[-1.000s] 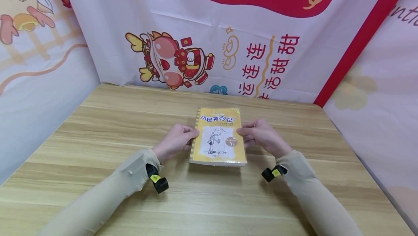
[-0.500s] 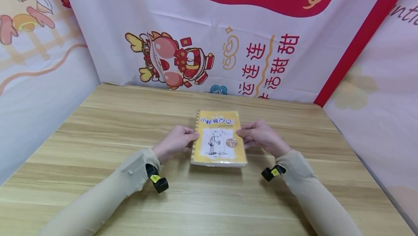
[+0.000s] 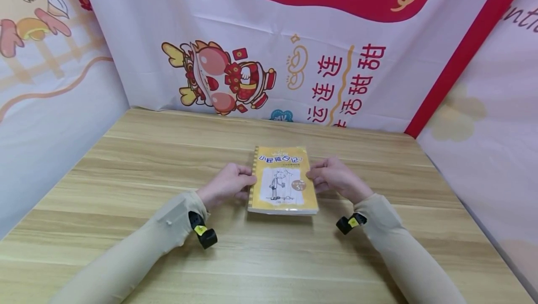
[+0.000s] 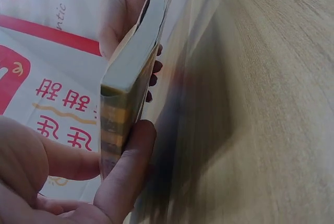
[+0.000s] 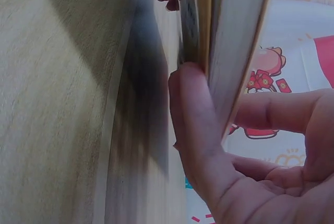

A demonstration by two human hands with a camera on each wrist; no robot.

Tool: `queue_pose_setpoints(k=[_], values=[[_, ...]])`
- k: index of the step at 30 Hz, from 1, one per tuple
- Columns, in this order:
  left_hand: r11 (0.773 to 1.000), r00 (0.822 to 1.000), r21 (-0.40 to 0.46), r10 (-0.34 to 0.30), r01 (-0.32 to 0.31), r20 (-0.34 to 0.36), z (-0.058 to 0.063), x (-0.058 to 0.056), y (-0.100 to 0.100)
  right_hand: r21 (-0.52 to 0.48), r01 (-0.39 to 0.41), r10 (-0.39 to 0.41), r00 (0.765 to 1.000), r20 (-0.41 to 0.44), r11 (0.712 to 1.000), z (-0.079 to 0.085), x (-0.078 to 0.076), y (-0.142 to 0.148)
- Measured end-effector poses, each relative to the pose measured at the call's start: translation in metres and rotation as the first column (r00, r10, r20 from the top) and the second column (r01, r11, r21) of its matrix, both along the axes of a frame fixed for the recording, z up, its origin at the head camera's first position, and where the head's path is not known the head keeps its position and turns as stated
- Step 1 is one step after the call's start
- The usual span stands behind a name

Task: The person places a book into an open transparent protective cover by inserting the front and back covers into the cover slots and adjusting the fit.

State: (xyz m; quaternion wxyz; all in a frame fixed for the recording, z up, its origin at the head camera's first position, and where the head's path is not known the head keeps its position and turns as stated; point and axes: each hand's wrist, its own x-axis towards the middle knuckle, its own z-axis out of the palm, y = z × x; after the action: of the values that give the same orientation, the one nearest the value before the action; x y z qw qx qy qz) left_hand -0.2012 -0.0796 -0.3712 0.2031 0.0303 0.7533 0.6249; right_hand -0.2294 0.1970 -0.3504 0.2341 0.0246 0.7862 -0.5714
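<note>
A yellow paperback book with a cartoon figure on its cover is held just above the wooden table, cover up. My left hand pinches its striped spine edge, thumb on the cover and fingers beneath. On the opposite edge my right hand pinches the book the same way. In the left wrist view the book is seen end-on, its pages closed, apart from the table with a shadow under it. The right wrist view shows the page edges of the book between thumb and fingers.
The wood-grain table extends all round the hands. Behind it hangs a white and red printed cloth, with more printed cloth at the left and right sides. Each wrist carries a small black camera on a strap.
The book's far edge has moved a little lower in the view, so its cover looks flatter. Both hands keep their grip and barely shift.
</note>
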Motion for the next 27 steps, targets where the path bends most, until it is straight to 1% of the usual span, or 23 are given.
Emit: queue_pose_setpoints(k=[8,11,15,19,24,27], values=[[0.999,1.000,-0.038,-0.009,0.008,-0.021,0.0024,0.0003,-0.0027,0.014,-0.012,0.012,1.000,0.010,1.000,-0.0003,-0.0006,0.0006],[0.999,1.000,-0.040,-0.009,0.008,-0.025,0.0012,-0.0004,-0.0036,0.045,-0.012,0.012,1.000,0.001,0.999,-0.0013,-0.0007,0.0001],[1.000,1.000,-0.013,-0.017,0.016,-0.014,-0.0011,-0.0012,-0.0044,0.095,-0.010,0.012,1.000,-0.022,0.995,-0.0031,0.0000,-0.0012],[1.000,1.000,-0.017,-0.018,0.018,-0.013,-0.0008,-0.0022,-0.0051,0.141,-0.005,0.011,0.999,-0.040,0.990,-0.0056,-0.0002,-0.0021],[0.997,0.999,-0.076,-0.010,0.008,-0.031,0.0029,-0.0020,-0.0051,0.187,-0.013,0.023,0.998,-0.055,0.982,-0.0085,-0.0007,-0.0021],[0.994,0.999,-0.107,-0.028,0.023,-0.043,0.0053,-0.0010,-0.0053,0.203,-0.016,0.028,0.998,-0.060,0.979,-0.0096,-0.0008,-0.0022]])
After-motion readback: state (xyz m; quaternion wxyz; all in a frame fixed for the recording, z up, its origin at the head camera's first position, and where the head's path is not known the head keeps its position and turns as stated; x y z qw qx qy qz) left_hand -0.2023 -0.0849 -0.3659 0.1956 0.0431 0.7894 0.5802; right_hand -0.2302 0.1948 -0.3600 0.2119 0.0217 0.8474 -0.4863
